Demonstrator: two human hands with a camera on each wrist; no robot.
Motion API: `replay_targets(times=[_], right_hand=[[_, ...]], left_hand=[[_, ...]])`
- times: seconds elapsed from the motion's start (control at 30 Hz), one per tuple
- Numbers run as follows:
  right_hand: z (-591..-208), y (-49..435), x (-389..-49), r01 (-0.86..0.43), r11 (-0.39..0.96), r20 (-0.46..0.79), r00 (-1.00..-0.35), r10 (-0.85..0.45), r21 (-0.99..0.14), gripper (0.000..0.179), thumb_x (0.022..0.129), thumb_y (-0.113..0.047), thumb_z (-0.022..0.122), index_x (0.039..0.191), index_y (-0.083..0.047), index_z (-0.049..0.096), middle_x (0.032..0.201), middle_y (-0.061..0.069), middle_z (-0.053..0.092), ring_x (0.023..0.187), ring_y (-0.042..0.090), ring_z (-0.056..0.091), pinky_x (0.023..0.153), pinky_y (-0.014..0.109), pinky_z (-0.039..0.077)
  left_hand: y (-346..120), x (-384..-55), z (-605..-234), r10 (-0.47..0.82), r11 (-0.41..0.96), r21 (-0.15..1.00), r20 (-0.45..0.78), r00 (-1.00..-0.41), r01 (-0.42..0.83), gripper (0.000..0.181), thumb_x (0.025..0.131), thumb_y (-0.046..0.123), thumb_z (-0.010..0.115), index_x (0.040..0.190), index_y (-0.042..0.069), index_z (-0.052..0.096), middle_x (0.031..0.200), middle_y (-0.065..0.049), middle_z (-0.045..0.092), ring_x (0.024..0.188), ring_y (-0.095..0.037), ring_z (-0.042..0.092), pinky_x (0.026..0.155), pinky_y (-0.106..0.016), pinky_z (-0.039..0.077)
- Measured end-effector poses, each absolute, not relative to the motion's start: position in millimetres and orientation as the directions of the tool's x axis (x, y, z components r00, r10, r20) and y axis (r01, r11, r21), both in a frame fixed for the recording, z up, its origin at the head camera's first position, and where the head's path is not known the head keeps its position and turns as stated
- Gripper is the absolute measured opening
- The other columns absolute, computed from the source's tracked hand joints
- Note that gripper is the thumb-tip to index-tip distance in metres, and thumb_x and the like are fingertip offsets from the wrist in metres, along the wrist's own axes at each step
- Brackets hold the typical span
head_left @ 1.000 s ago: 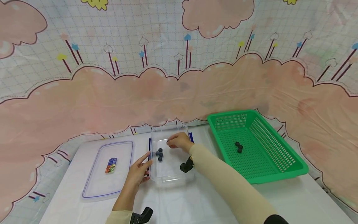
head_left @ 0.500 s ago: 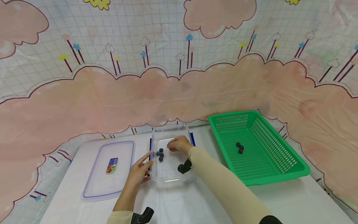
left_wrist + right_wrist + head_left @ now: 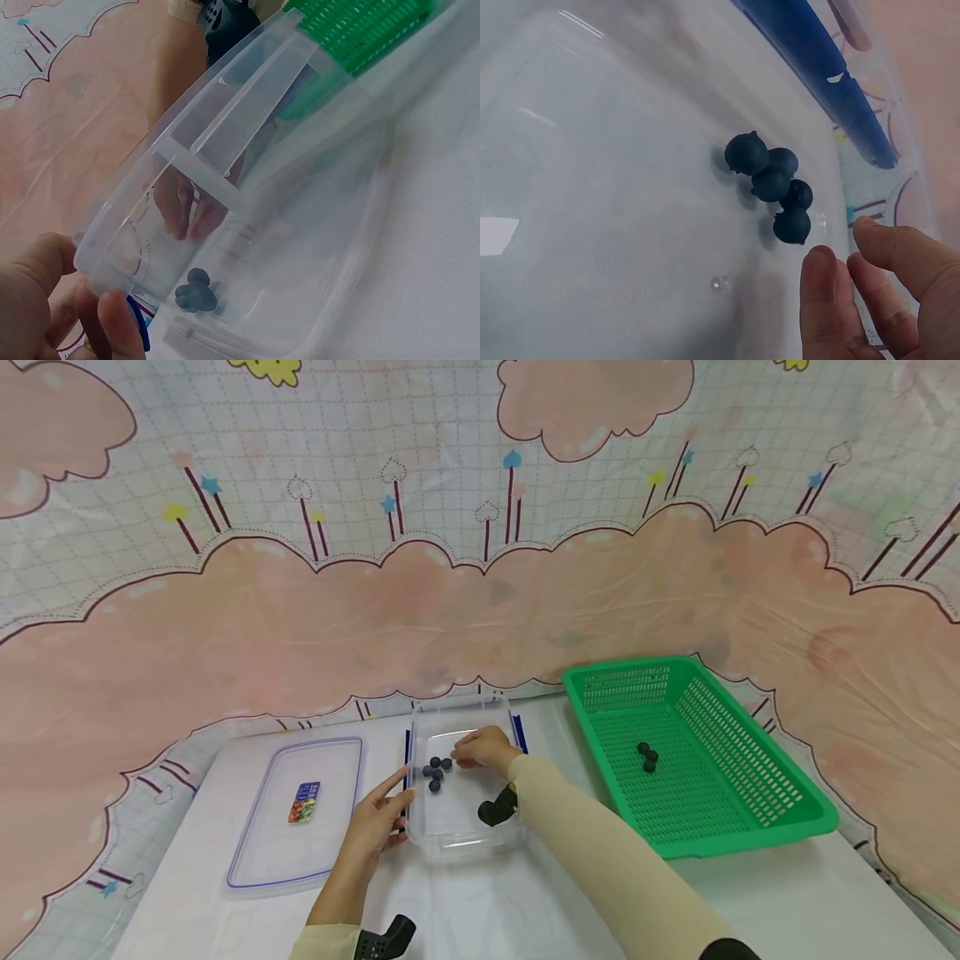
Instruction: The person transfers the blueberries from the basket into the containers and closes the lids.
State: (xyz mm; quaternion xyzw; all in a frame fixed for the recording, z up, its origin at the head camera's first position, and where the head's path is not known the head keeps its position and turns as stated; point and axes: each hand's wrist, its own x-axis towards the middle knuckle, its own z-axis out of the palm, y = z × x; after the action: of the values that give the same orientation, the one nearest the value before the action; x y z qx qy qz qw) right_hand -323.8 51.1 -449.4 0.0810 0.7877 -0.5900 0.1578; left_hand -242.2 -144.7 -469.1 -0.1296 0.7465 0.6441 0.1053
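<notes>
Several dark blueberries (image 3: 435,774) sit in a cluster on the floor of a clear plastic food container (image 3: 468,814), near its left wall. My left hand (image 3: 377,818) grips the container's left side, with fingers and thumb at the rim, as the left wrist view (image 3: 75,300) also shows. Inside the container, my right hand (image 3: 483,749) is just right of the cluster. In the right wrist view, its thumb and fingers (image 3: 821,292) are apart with nothing between them, close to the nearest blueberry (image 3: 792,226).
On the right stands a green slotted basket (image 3: 742,835) with three dark blueberries (image 3: 648,757) in it. A clear lid (image 3: 262,860) with a blue seal and colourful label (image 3: 303,802) lies flat on the left. Blue clips (image 3: 520,733) flank the container.
One more blueberry shows beside the cluster, where my right fingers were; they have let it go. My left hand keeps its hold on the container. The head view has shifted slightly.
</notes>
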Motion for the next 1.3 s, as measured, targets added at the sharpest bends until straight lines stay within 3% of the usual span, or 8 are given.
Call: replay_targets(times=[0.27,0.47,0.57,0.7,0.83,1.07,1.3], right_hand=[[-427,68,-330,0.271,0.281,-0.320,-0.936,-0.145,-0.920,0.028,0.091,-0.008,0.069,0.116,0.004,0.068,0.115,0.015,0.069,0.099,0.022,0.069,0.087,0.029,0.056],[-399,107,-339,0.181,0.258,-0.235,-0.953,-0.194,-0.949,0.036,0.096,-0.009,0.062,0.128,0.006,0.059,0.127,0.023,0.062,0.116,0.032,0.063,0.096,0.034,0.052],[-388,142,-340,0.139,0.252,-0.185,-0.967,-0.173,-0.958,0.040,0.098,-0.008,0.059,0.132,0.012,0.053,0.131,0.029,0.057,0.116,0.034,0.062,0.100,0.038,0.050],[-380,194,-338,0.109,0.281,-0.141,-0.985,-0.096,-0.953,0.043,0.096,-0.007,0.060,0.133,0.014,0.051,0.133,0.032,0.054,0.102,0.025,0.066,0.099,0.040,0.050],[-379,243,-328,0.136,0.346,-0.155,-0.988,-0.027,-0.928,0.046,0.099,-0.012,0.058,0.137,0.012,0.048,0.138,0.030,0.050,0.102,0.020,0.063,0.099,0.036,0.051],[-396,307,-302,0.177,0.426,-0.192,-0.981,0.008,-0.887,0.055,0.103,-0.025,0.052,0.143,0.010,0.040,0.146,0.030,0.041,0.132,0.043,0.046,0.108,0.043,0.043],[-417,328,-286,0.200,0.467,-0.197,-0.979,0.056,-0.861,0.058,0.103,-0.031,0.050,0.142,0.010,0.041,0.147,0.032,0.038,0.132,0.045,0.045,0.108,0.049,0.042]], left_hand=[[-143,-242,-467,-0.056,0.134,0.933,-0.329,-0.943,-0.333,0.051,0.096,0.022,0.063,0.145,0.025,0.051,0.089,-0.001,0.050,0.063,-0.009,0.047,0.056,-0.023,0.051],[-143,-242,-467,-0.052,0.141,0.934,-0.323,-0.945,-0.327,0.051,0.096,0.022,0.063,0.145,0.024,0.050,0.087,-0.001,0.049,0.062,-0.009,0.047,0.056,-0.023,0.051],[-143,-242,-467,-0.049,0.145,0.934,-0.324,-0.945,-0.328,0.051,0.096,0.022,0.063,0.145,0.025,0.050,0.088,-0.001,0.049,0.063,-0.009,0.047,0.057,-0.023,0.051],[-144,-243,-467,-0.047,0.153,0.929,-0.333,-0.942,-0.336,0.051,0.096,0.023,0.063,0.145,0.027,0.050,0.091,-0.002,0.050,0.065,-0.009,0.047,0.058,-0.024,0.052],[-145,-242,-466,-0.046,0.161,0.925,-0.341,-0.939,-0.343,0.051,0.096,0.025,0.063,0.146,0.027,0.049,0.092,-0.002,0.049,0.065,-0.010,0.047,0.059,-0.024,0.051],[-146,-242,-465,-0.042,0.168,0.923,-0.343,-0.938,-0.345,0.051,0.096,0.025,0.063,0.146,0.028,0.050,0.092,-0.002,0.050,0.065,-0.010,0.047,0.060,-0.025,0.052],[-146,-241,-466,-0.046,0.171,0.925,-0.337,-0.940,-0.340,0.052,0.096,0.025,0.063,0.146,0.027,0.049,0.092,-0.002,0.049,0.064,-0.009,0.047,0.059,-0.024,0.052]])
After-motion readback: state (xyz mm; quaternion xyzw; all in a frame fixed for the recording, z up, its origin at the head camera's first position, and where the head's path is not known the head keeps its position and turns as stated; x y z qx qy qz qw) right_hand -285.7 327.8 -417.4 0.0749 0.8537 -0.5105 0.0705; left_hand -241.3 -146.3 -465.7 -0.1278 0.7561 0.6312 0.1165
